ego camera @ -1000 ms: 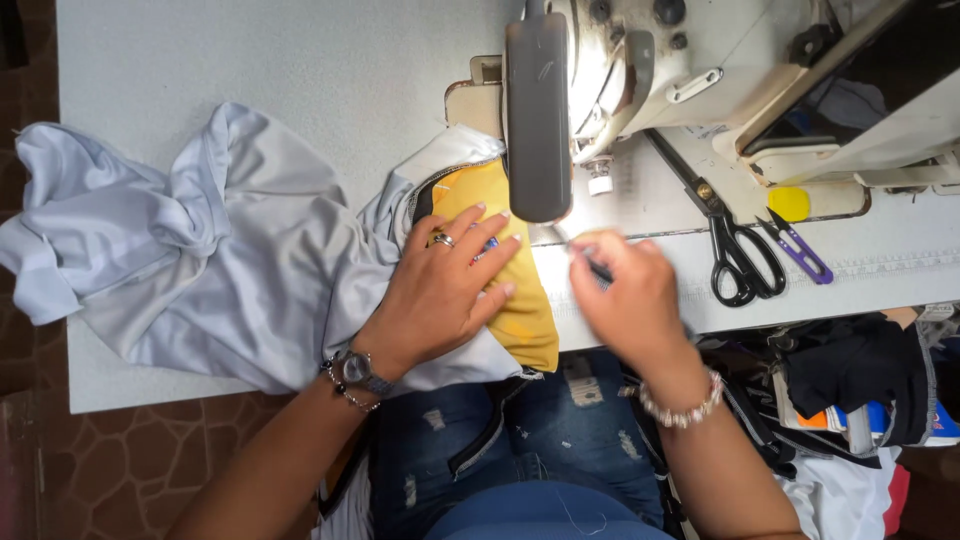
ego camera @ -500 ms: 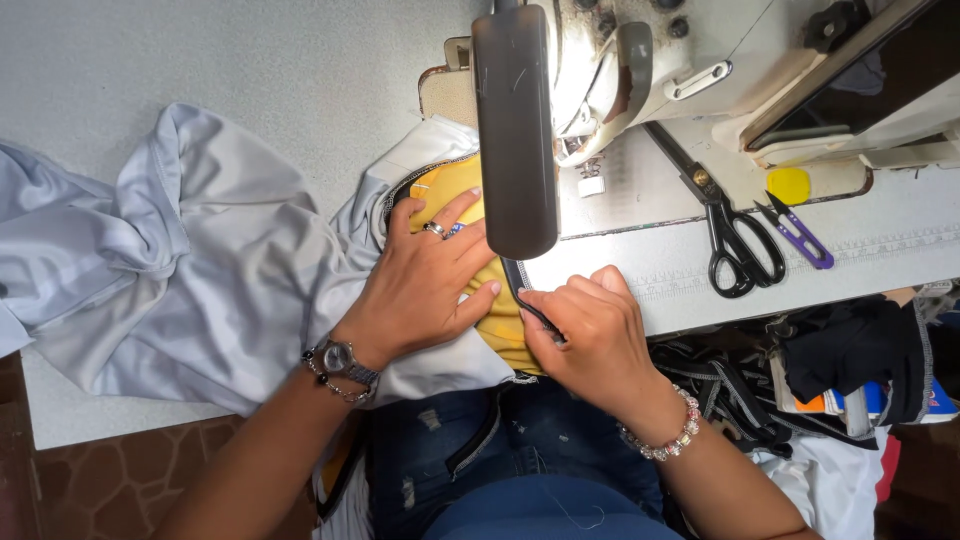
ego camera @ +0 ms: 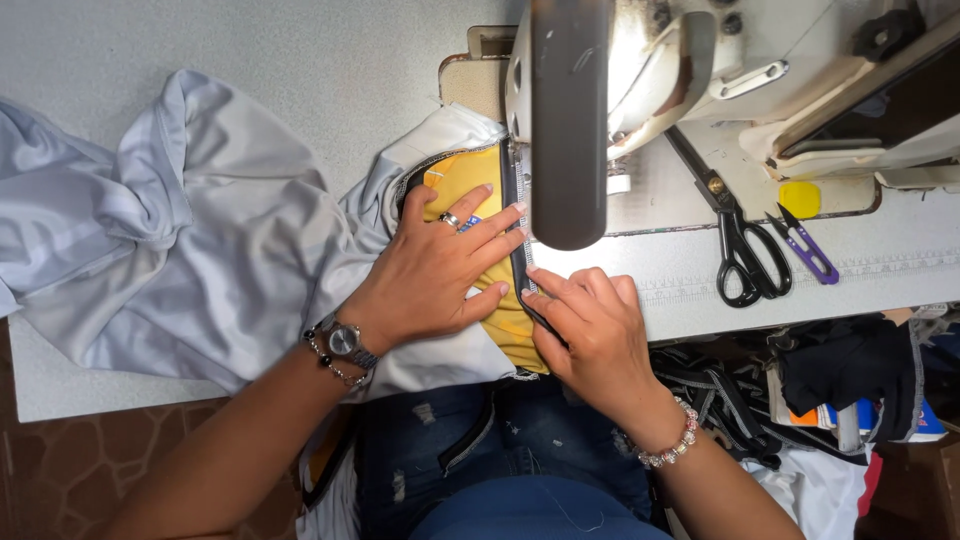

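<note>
My left hand [ego camera: 435, 270] lies flat, fingers spread, on a yellow fabric piece [ego camera: 462, 178] with a dark edge strip [ego camera: 514, 205], pressing it to the sewing table [ego camera: 250, 50]. My right hand [ego camera: 590, 335] pinches the dark strip at the fabric's near edge, just in front of the sewing machine head [ego camera: 565, 110]. The yellow piece sits inside a light grey garment [ego camera: 200, 260] that spreads to the left. The needle area is hidden under the machine head.
Black scissors [ego camera: 738, 245] and small purple thread snips [ego camera: 805, 245] lie on the table to the right, near a yellow disc [ego camera: 799, 198]. Dark straps and cloth [ego camera: 850, 370] hang below the table's right edge. My blue jeans [ego camera: 500, 450] are below.
My right hand has moved left from the table surface to the fabric's edge and taken hold of the dark strip. The view has shifted closer; the left hand stays on the yellow piece.
</note>
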